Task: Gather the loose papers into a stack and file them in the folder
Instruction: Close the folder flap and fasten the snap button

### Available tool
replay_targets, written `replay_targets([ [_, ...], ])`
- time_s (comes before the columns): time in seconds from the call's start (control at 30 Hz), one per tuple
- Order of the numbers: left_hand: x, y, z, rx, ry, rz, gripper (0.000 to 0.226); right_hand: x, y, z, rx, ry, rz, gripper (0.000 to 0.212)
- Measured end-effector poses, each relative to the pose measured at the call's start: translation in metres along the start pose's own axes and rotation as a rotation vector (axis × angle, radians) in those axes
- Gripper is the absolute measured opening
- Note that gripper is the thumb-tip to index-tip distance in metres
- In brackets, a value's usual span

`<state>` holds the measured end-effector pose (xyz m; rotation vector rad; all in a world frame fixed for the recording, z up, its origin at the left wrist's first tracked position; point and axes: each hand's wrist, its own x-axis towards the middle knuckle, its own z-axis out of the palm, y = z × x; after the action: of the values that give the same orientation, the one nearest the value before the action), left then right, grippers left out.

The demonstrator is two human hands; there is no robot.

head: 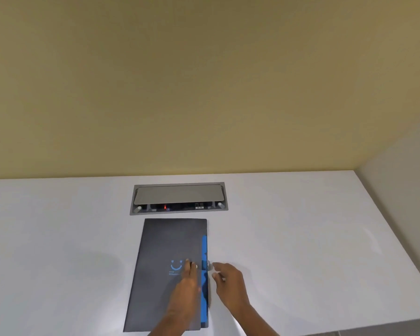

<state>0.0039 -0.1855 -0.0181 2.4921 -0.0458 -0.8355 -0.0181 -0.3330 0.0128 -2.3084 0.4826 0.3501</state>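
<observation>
Folder [165, 270] lies closed, long axis away from the person; left hand [188, 284] flat on cover, right hand [228, 275] loosely open, empty, just beside its blue edge [204, 253].

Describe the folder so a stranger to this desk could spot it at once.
On the white desk, find the grey cable box recessed near the wall. Just in front of it lies the folder, flat and closed under the left hand. It is dark grey with a blue smiley logo and a blue strip along its right edge.
</observation>
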Motion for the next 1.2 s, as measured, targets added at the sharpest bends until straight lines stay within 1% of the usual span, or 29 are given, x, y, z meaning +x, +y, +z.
replay_targets([
  [0.13,0.001,-0.022,-0.014,0.096,0.073,-0.041,0.082,0.015,-0.014,0.011,-0.078,-0.041,-0.080,0.025],
  [0.27,0.001,-0.040,-0.023,0.147,0.085,-0.041,0.083,0.027,-0.025,0.025,-0.146,-0.112,-0.146,0.029],
  [0.4,0.001,-0.058,-0.024,0.153,0.103,-0.046,0.088,0.035,-0.025,0.034,-0.197,-0.151,-0.129,0.033],
  [0.53,0.002,-0.069,-0.023,0.146,0.110,-0.032,0.091,0.042,-0.022,0.042,-0.267,-0.167,-0.110,0.027],
  [0.63,0.003,-0.069,-0.023,0.141,0.107,-0.036,0.095,0.046,-0.019,0.047,-0.321,-0.181,-0.146,0.028],
  [0.7,0.004,-0.069,-0.022,0.157,0.098,-0.038,0.096,0.050,-0.017,0.051,-0.312,-0.212,-0.145,0.029],
  [0.8,0.005,-0.069,-0.021,0.183,0.088,-0.029,0.094,0.055,-0.019,0.056,-0.395,-0.206,-0.147,0.026],
  [0.87,0.006,-0.070,-0.021,0.200,0.080,-0.018,0.092,0.057,-0.020,0.059,-0.359,-0.197,-0.089,0.025],
  [0.97,0.007,-0.070,-0.022,0.205,0.060,-0.015,0.091,0.060,-0.022,0.063,-0.309,-0.206,-0.064,0.028],
  [1.1,0.005,-0.068,-0.024,0.195,0.052,-0.014,0.090,0.064,-0.025,0.069,-0.251,-0.177,-0.005,0.024],
  [1.2,0.005,-0.067,-0.028,0.166,0.053,-0.028,0.091,0.063,-0.028,0.068,-0.259,-0.151,0.011,0.026],
])
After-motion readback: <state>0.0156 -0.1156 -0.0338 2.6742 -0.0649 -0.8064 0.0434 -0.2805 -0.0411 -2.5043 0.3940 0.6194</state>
